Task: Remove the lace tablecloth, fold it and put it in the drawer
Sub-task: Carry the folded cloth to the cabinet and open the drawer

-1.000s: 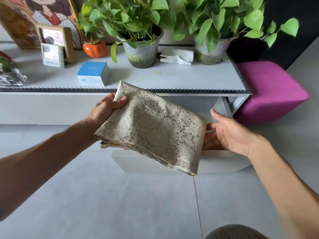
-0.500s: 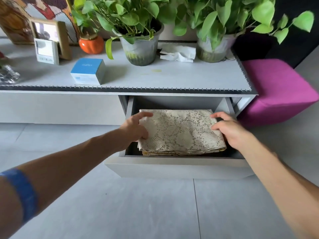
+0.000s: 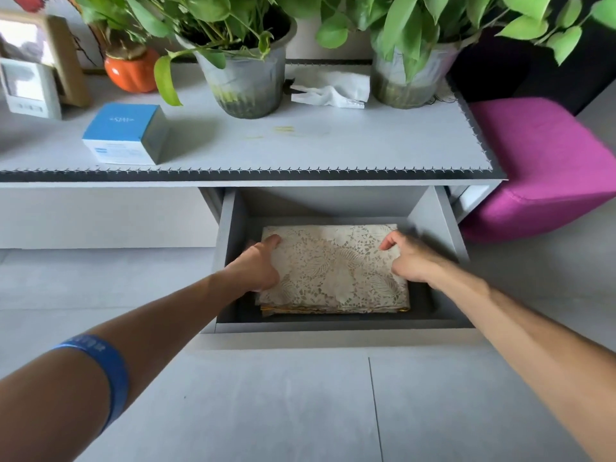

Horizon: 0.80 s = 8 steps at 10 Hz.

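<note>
The folded lace tablecloth lies flat on the floor of the open drawer, its long side running left to right, with a dark gap between its near edge and the drawer's front wall. My left hand is at its left end, thumb lying on top and the fingers tucked down at the edge where I can't see them, so I can't tell if they have hold of the cloth or just rest against it. My right hand sits on the right end, fingers bent with the tips on the lace; it looks more like pressing than gripping. Both hands are equally close, one at each short end, right on the cloth. I judge it placed; what's left is to lift both hands straight up and out, then push the drawer in away from me. On the cabinet top above stand a blue box, two potted plants and a crumpled tissue; a purple stool sits to the right.
</note>
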### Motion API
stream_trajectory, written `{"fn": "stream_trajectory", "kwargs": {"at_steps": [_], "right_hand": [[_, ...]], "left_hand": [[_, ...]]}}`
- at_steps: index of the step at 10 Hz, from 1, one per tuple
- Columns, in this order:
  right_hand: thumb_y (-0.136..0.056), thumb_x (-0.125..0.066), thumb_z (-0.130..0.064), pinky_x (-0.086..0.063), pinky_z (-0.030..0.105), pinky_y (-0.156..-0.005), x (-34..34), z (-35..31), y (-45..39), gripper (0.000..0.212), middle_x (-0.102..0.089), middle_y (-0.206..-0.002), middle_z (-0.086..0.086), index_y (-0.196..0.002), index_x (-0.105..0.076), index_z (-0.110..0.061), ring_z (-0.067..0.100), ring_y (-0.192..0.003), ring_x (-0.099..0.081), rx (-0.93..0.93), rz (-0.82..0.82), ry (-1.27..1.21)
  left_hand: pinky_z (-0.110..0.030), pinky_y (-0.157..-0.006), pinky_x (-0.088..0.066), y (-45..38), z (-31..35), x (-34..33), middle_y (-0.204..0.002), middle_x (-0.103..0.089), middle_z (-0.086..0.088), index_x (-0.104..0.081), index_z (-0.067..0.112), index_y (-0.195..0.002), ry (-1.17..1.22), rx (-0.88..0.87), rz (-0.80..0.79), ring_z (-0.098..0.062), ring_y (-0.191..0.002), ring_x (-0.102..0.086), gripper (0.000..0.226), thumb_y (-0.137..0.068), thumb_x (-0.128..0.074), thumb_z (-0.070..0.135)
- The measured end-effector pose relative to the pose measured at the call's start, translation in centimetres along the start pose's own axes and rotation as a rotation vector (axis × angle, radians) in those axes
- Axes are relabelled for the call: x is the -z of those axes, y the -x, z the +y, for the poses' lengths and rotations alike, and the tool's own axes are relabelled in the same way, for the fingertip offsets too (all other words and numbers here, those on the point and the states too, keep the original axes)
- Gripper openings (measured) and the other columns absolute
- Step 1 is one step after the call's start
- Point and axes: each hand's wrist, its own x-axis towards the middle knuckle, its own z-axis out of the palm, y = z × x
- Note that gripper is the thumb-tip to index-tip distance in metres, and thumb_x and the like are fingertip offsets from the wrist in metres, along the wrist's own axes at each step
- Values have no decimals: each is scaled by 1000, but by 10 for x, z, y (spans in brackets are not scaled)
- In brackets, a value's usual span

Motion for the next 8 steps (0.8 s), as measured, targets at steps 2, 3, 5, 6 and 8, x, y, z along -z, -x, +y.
{"fn": "stream_trajectory", "kwargs": {"at_steps": [2, 3, 5, 6, 8], "right_hand": [[-83, -77, -28, -51, 34, -81, -8, -1, -7, 94, -19, -164, 2, -155, -17, -34, 25, -116, -57, 152, -3, 311], [-71, -81, -53, -24, 49, -119, -11, 5, -19, 128, 27, -162, 3, -155, 15, -40, 37, -151, -16, 178, -181, 619], [-69, -78, -62, -18, 56, -122, -8, 13, -32, 131, 33, -158, -1, -150, 24, -45, 41, -152, -4, 170, -131, 732], [-71, -77, -61, -22, 55, -121, -7, 11, -32, 127, 28, -161, -4, -152, 19, -44, 41, -152, -8, 195, -104, 736], [-82, -76, -46, -24, 50, -122, -1, 4, -8, 108, 10, -167, 0, -159, 0, -31, 33, -152, -18, 220, 27, 622]], "left_hand": [[-55, -113, -33, -4, -3, -17, -157, -8, -8, -18, 31, -149, -614, -433, 100, -37, -142, -17, 63, -93, -46, 23], [-53, -119, -21, -14, -6, -14, -163, 11, -11, 2, 31, -155, -730, -320, -154, -36, -150, 5, 85, -94, -57, 36], [-53, -113, -34, -13, -2, -8, -163, 8, -12, 3, 33, -154, -835, -326, -114, -35, -150, -5, 102, -83, -68, 51], [-53, -111, -37, -9, -2, -7, -161, 2, -14, -1, 32, -154, -851, -327, -95, -36, -149, -11, 98, -84, -67, 54], [-50, -110, -38, 10, 12, 5, -157, -19, -10, -10, 30, -153, -891, -332, -66, -32, -142, -30, 92, -83, -65, 57]]}}
